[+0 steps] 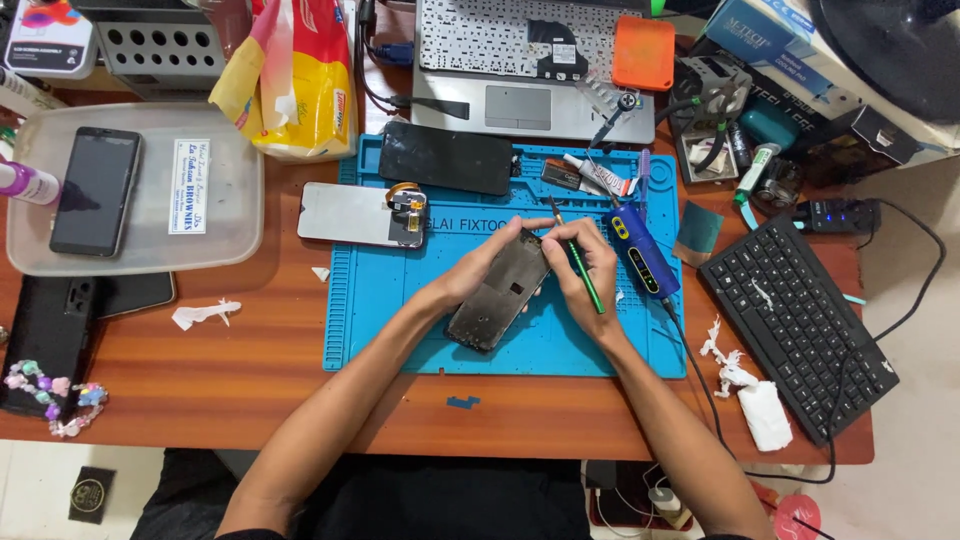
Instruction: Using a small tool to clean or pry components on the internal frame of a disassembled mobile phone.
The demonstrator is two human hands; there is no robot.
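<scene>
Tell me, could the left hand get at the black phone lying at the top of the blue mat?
Probably yes: the left hand now holds the opened phone, and only bare blue mat separates it from the black phone.

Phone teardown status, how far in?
Done: the phone frame is opened, and a screen panel lies apart on the blue mat. In hand: the left hand steadies the frame while the right hand works a green tool at its top edge. Left: frame and panel not yet rejoined.
</scene>
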